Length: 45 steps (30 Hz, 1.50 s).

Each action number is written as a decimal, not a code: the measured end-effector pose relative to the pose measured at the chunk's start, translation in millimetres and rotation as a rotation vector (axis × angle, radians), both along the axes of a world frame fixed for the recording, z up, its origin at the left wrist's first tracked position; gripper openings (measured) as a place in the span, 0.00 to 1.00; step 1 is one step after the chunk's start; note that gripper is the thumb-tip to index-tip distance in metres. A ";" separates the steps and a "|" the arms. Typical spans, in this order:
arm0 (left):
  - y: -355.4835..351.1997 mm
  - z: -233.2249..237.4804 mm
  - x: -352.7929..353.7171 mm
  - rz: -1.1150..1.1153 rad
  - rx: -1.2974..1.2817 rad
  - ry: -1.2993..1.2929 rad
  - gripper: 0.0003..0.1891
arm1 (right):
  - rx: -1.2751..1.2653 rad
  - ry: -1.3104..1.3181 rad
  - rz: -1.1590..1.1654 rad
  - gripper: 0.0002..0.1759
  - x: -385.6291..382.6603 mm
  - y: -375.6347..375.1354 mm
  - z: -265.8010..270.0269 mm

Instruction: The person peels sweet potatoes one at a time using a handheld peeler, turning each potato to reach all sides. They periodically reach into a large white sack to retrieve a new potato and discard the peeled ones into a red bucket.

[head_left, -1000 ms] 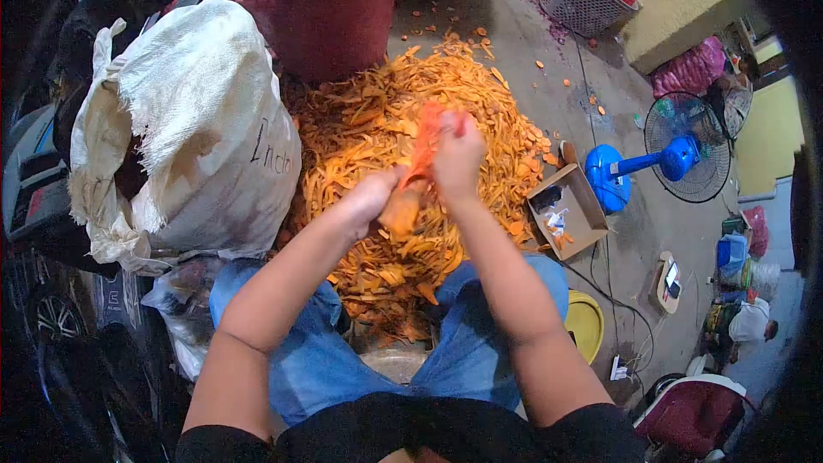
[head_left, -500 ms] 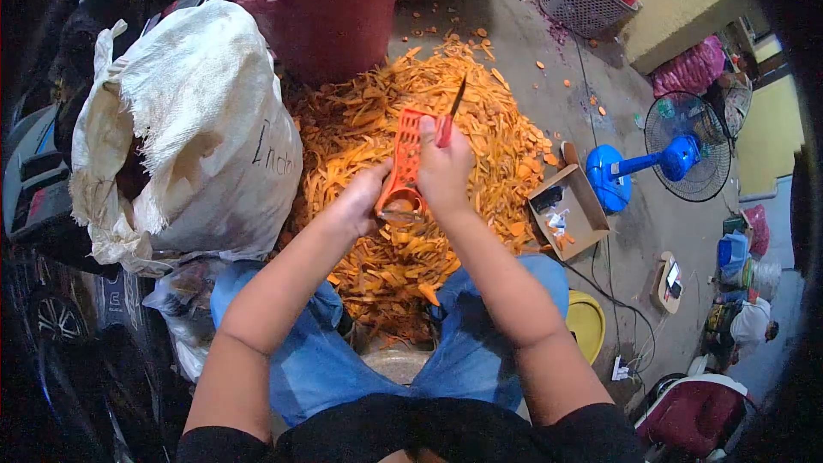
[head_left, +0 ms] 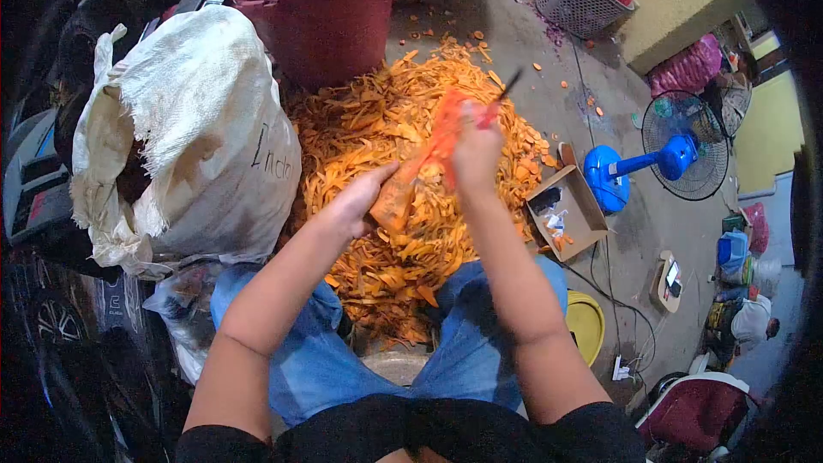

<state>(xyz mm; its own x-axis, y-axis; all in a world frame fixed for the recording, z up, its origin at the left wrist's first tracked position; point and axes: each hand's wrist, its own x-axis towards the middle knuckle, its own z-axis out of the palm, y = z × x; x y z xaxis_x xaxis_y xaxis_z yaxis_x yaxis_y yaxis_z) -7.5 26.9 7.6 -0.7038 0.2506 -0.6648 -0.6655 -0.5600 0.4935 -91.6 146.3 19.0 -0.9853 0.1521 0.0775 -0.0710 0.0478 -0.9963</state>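
Note:
My left hand is closed around a thick carrot, its lower end angled toward me. My right hand grips a flat orange-red peeler, blurred by motion, which overlaps the carrot's far end. A small knife with a red handle and dark blade is tucked in the same hand, its tip pointing up and right. Below both hands spreads a big heap of orange peelings on the floor, between and beyond my knees.
To the left stands a white woven sack, with a large dark-red tub behind it. On the right are a cardboard box, a blue fan, cables and a yellow lid. A grey basket stands farther back.
My right hand has moved up and right with the peeler and knife, away from my left hand. More of the carrot now shows; my left hand has barely moved.

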 end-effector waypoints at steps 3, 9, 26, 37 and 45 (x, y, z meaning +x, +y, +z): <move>3.9 -7.2 -2.7 0.123 0.022 0.028 0.17 | 0.136 0.082 0.146 0.13 33.8 -20.2 6.7; 8.5 -4.7 5.6 -0.105 -0.128 0.101 0.16 | 0.338 0.115 -0.015 0.14 3.6 -5.0 -14.4; 6.7 2.3 2.1 0.025 -0.029 0.088 0.17 | 0.228 0.141 0.099 0.14 26.4 -17.0 -8.5; -0.2 2.5 0.2 -0.038 0.013 0.020 0.18 | -0.148 -0.005 -0.042 0.15 -4.5 9.8 6.1; 3.1 -6.3 -3.0 0.047 -0.056 0.095 0.16 | 0.269 0.097 0.130 0.14 34.3 -19.1 -7.5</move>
<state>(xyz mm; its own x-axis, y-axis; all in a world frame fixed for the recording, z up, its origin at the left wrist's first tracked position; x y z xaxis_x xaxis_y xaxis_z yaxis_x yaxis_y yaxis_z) -10.6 29.9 1.3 -0.7745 0.1797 -0.6065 -0.5877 -0.5592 0.5848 -57.3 127.3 11.5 -0.9813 -0.0137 0.1919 -0.1875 0.2927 -0.9377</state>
